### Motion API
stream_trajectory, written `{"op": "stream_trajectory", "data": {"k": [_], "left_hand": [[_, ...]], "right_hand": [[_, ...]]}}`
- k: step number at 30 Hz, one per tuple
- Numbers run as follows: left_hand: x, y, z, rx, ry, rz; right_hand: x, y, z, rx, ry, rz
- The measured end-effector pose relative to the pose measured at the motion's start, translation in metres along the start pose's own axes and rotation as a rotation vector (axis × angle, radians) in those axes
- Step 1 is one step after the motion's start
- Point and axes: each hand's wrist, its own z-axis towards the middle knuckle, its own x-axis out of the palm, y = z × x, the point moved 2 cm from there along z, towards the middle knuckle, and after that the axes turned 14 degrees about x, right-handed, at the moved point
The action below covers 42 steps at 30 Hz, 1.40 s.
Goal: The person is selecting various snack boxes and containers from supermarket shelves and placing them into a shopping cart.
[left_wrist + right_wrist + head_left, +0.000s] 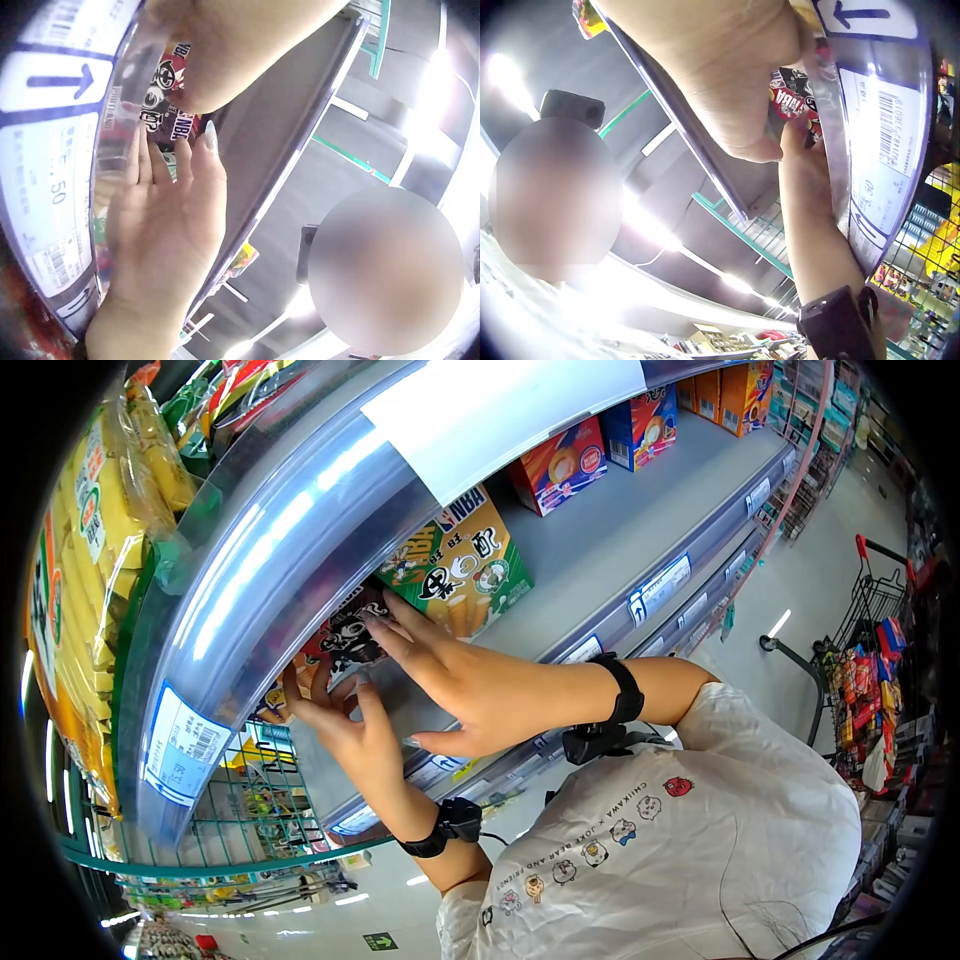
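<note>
Both hands reach over a shelf to a black snack box [355, 630] with white characters and NBA lettering. My right hand [455, 685] has its fingers extended, the fingertips at the box's edge next to a yellow-green NBA box [465, 570]. My left hand [355, 735] is at the lower end of the black box, thumb apart from the fingers. Part of that box is hidden behind the fingers and the shelf's front strip. In the left wrist view, the straight fingers of the right hand [161, 232] lie against the black box [161, 94].
A curved clear shelf front with a price label [185, 745] borders the boxes. Red [560, 465] and blue [640, 430] boxes stand farther along the grey shelf [620, 510]. Yellow snack bags [95, 580] fill the left. A shopping cart [865, 630] stands at right.
</note>
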Motion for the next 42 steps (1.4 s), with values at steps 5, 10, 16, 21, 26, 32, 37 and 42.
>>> {"op": "stream_trajectory", "data": {"k": [5, 10, 16, 21, 26, 32, 37, 42], "left_hand": [[0.004, -0.004, -0.001, -0.047, 0.123, 0.039], [0.002, 0.000, -0.001, -0.116, 0.249, 0.051], [0.001, 0.007, -0.002, -0.054, 0.317, 0.147], [0.000, 0.007, -0.001, -0.022, 0.363, 0.212], [0.000, 0.003, 0.001, 0.069, 0.397, 0.344], [0.003, 0.004, -0.002, 0.003, 0.367, 0.290], [0.004, 0.001, 0.000, 0.005, 0.409, 0.318], [0.006, 0.002, -0.002, 0.017, 0.423, 0.298]], "right_hand": [[0.003, 0.000, -0.002, -0.005, -0.016, -0.074], [0.006, -0.001, -0.004, -0.024, 0.028, -0.192], [0.013, -0.008, -0.005, -0.019, 0.026, -0.321], [0.015, -0.008, -0.005, -0.023, 0.044, -0.420], [0.016, -0.005, -0.004, -0.067, 0.083, -0.541], [0.022, -0.008, -0.006, -0.081, 0.103, -0.595], [0.031, -0.015, -0.008, -0.053, 0.075, -0.541], [0.031, -0.015, -0.007, -0.063, 0.073, -0.569]]}}
